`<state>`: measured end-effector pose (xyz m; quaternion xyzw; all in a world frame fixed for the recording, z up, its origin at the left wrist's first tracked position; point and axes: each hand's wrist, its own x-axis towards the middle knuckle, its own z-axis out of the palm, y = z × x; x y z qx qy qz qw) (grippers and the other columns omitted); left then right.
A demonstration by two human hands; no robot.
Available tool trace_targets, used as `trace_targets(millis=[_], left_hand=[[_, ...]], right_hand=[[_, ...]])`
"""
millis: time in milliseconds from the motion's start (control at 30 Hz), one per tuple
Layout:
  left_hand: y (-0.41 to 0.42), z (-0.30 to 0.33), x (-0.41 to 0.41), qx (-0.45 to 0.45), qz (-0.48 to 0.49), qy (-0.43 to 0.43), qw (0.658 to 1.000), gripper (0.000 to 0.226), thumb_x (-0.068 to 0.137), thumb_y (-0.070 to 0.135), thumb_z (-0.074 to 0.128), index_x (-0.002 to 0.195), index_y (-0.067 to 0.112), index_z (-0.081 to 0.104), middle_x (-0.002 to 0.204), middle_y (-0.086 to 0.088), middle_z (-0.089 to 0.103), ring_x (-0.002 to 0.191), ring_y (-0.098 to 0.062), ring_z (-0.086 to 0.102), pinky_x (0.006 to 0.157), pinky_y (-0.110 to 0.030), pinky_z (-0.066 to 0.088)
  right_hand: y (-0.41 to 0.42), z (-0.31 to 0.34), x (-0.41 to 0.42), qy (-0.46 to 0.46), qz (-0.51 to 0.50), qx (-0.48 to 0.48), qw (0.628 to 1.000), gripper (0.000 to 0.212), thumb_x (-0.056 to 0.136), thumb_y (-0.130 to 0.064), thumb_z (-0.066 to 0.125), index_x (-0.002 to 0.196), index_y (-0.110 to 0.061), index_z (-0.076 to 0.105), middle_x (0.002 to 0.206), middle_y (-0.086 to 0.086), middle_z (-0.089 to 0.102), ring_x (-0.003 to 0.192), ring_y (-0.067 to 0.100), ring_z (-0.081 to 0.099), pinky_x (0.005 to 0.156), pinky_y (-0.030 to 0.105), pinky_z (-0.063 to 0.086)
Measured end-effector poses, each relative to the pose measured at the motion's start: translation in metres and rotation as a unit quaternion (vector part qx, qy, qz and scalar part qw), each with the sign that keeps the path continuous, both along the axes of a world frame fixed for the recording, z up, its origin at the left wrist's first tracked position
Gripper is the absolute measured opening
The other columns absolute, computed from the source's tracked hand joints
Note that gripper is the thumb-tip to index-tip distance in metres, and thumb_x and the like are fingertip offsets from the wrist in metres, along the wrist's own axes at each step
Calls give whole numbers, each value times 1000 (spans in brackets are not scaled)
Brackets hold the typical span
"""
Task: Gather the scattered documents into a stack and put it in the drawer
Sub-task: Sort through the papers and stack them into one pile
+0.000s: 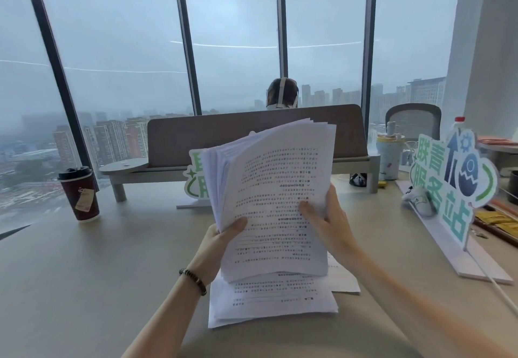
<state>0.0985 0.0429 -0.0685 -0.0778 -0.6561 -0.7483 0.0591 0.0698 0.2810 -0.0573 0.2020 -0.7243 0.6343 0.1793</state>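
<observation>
A thick stack of printed documents (269, 189) stands on its lower edge in front of me, its top leaning away and its sheets fanned at the left. My left hand (221, 241) grips its left edge, thumb on the front page. My right hand (328, 223) holds the right side, thumb across the text. The stack's lower edge rests on more printed sheets (272, 298) lying flat on the desk (84, 287). No drawer is in view.
A dark red coffee cup (80, 193) stands at the left. A grey monitor shelf (134, 168) and desk divider (196, 136) run behind the papers, with a person's head beyond. A green-and-white sign (448, 189), a pale bottle (390, 155) and snack packets (501, 224) crowd the right.
</observation>
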Motion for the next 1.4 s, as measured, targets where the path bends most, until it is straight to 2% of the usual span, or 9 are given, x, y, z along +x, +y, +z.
trace_targets(millis=[100,300,500,733,900,1000,1100,1167,1400], left_hand=[[1,3,1,3,17,32,999,49,84,43,70,117,7,69,115,-15,73,107,-33,69,94,-48,54],[8,7,2,-11,37,49,998,39,94,38,54,117,10,69,112,-10,74,105,-27,71,91,-43,56],[9,0,-7,-78,99,67,990,25,88,30,70,102,10,75,98,-7,78,95,-29,73,84,-48,59],[0,29,-2,18,65,131,989,44,77,29,77,115,9,67,112,-12,74,101,-31,71,83,-46,59],[10,34,-1,32,63,130,989,39,80,19,77,116,11,67,112,-10,74,101,-30,71,83,-47,59],[9,26,0,33,59,122,990,37,81,19,74,116,11,67,112,-10,74,103,-30,71,83,-44,59],[12,22,-3,16,75,110,991,23,83,23,71,105,17,73,107,-6,76,102,-28,71,85,-44,58],[17,24,-6,-1,109,109,988,13,88,23,70,99,19,76,101,-6,77,98,-27,72,84,-45,59],[23,33,-13,9,141,89,986,20,91,29,68,98,11,75,94,-7,78,86,-24,75,74,-41,61]], right_hand=[[1,4,-2,2,-22,4,1000,40,98,-22,59,128,-34,36,115,-21,63,96,3,68,73,27,61],[-1,19,-6,35,-32,-14,999,37,93,-15,66,110,-19,33,112,-9,63,95,14,69,74,44,62],[-9,14,-1,59,-42,23,997,54,95,-12,63,128,-36,28,114,-18,61,93,-7,65,66,12,54],[-3,26,1,87,-25,-8,996,57,94,-21,66,138,-36,32,117,-18,64,99,7,68,72,30,62],[1,40,-1,75,22,-41,996,79,94,-34,65,153,-45,13,129,-15,62,108,11,67,78,33,60],[-2,23,-4,34,34,-41,998,54,93,-40,63,136,-37,33,117,-15,65,102,16,69,74,34,62],[-8,9,-3,22,19,-51,998,28,97,-30,59,114,-23,37,113,-7,66,95,15,70,72,36,62],[-11,11,0,40,-5,-49,998,23,98,-24,57,110,-19,37,111,-5,66,89,9,71,68,33,62],[-19,13,8,107,-56,6,993,22,100,-25,51,111,-21,33,108,-13,60,87,-4,66,62,20,58]])
